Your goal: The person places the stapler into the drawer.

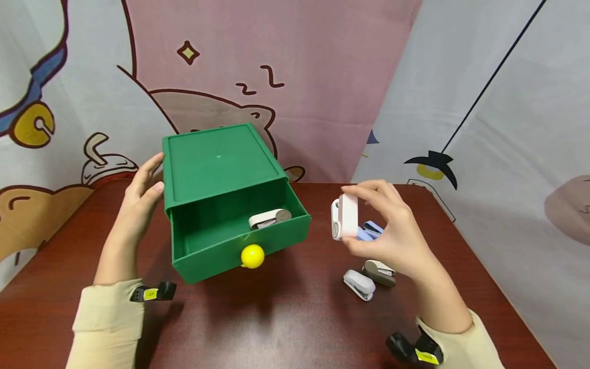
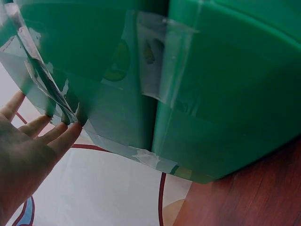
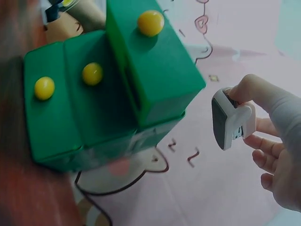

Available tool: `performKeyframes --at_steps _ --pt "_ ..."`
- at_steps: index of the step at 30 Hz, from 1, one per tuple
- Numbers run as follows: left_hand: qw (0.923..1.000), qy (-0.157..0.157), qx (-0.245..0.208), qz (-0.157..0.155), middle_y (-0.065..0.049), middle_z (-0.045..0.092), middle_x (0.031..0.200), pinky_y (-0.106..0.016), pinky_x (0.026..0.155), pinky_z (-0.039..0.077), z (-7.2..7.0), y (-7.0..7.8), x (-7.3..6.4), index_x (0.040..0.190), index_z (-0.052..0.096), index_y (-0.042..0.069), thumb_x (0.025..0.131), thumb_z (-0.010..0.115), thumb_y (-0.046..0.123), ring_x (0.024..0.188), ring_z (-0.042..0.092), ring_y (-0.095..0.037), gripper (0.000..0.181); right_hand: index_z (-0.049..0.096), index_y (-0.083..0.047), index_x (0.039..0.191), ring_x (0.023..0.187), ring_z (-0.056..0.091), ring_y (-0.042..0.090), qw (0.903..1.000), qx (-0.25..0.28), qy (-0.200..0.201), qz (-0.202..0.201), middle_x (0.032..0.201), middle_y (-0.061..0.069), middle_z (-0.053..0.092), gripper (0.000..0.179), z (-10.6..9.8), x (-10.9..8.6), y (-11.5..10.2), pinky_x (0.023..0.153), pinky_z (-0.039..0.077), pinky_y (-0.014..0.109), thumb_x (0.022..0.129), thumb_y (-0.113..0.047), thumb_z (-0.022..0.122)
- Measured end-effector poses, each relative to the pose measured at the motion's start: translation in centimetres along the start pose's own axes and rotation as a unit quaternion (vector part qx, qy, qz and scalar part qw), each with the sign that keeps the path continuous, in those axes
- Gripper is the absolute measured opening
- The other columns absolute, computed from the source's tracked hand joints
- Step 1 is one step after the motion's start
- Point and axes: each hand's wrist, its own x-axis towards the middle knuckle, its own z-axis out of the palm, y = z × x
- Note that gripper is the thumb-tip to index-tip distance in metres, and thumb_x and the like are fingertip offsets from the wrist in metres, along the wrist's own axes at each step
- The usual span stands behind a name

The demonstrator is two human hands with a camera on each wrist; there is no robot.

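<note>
Over the right side of the brown table (image 1: 295, 318), your right hand (image 1: 392, 225) pinched a pale pink mini stapler (image 1: 349, 217) end to end between thumb and fingers, right of the open green drawer (image 1: 203, 264). Its hard case looked light, stiff and perhaps slippery, best gripped at both ends. Your left hand (image 1: 140, 197), fingers loosely extended, touched the green cabinet (image 1: 216, 166). A white stapler (image 1: 270, 219) occupied the drawer's right; blue (image 1: 372, 228), grey-white (image 1: 359, 285) and brown staplers (image 1: 379, 273) lay nearby.
</note>
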Motion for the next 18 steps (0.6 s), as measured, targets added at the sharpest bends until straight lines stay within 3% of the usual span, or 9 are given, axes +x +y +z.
performKeyframes --at_steps 6,18 --pt "1.0 0.001 0.0 -0.003 -0.013 0.033 0.149 -0.02 0.093 0.038 -0.1 0.0 -0.1 0.148 0.036 0.011 0.095 0.05 0.012 0.132 0.034 -0.025 0.055 0.065 -0.008 0.12 0.102 0.047 0.019 0.9995 0.009 0.01 -0.029 0.112 0.003 0.057 0.064 0.6 2.0 -1.7 0.08 0.038 0.029 0.058 -0.007 0.081" --pt "1.0 -0.001 -0.004 0.0 -0.012 0.036 0.146 -0.021 0.093 0.038 -0.1 -0.1 0.0 0.148 0.036 0.01 0.095 0.051 0.011 0.131 0.035 -0.025 0.055 0.065 -0.009 0.12 0.101 0.047 0.015 0.9983 0.047 -0.011 -0.032 0.11 -0.003 0.056 0.06 3.8 5.7 -3.6 0.083 0.04 0.034 0.063 -0.013 0.084"
